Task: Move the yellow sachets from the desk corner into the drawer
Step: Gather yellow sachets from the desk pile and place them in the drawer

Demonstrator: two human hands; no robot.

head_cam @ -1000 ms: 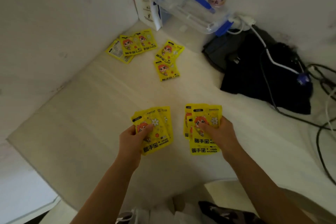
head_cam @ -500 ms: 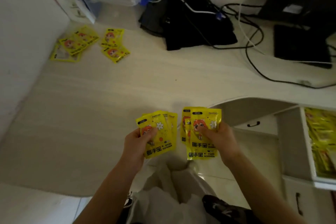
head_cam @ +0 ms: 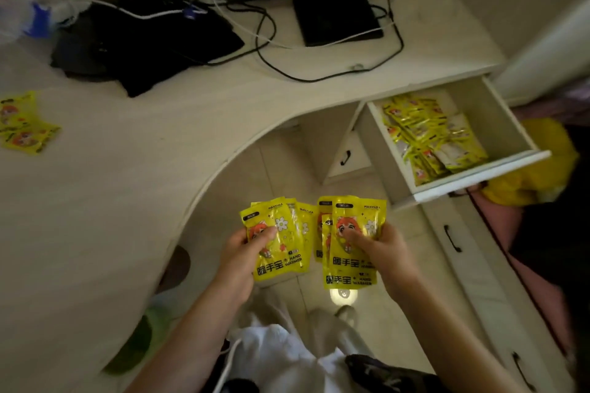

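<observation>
My left hand [head_cam: 244, 257] grips a fanned bunch of yellow sachets [head_cam: 289, 252], thumb on the top one. My right hand [head_cam: 381, 249] holds a second bunch of yellow sachets [head_cam: 351, 265] the same way. Both bunches hang over the floor in front of the curved desk edge. The open drawer [head_cam: 479, 182] is to the upper right, with several yellow sachets [head_cam: 427, 134] lying in it. More yellow sachets [head_cam: 22, 124] lie on the desk at the far left.
A black cloth bundle [head_cam: 143, 38], cables [head_cam: 319, 70] and a black monitor base [head_cam: 338, 19] sit at the back of the desk [head_cam: 111, 169]. Closed drawers with black handles [head_cam: 453, 238] are below the open one. A yellow cloth [head_cam: 539, 169] lies right of the drawer.
The view has swung right, away from the desk corner. Both hands, still holding their sachets, have left the desk top and are now over the floor, with the open drawer in view.
</observation>
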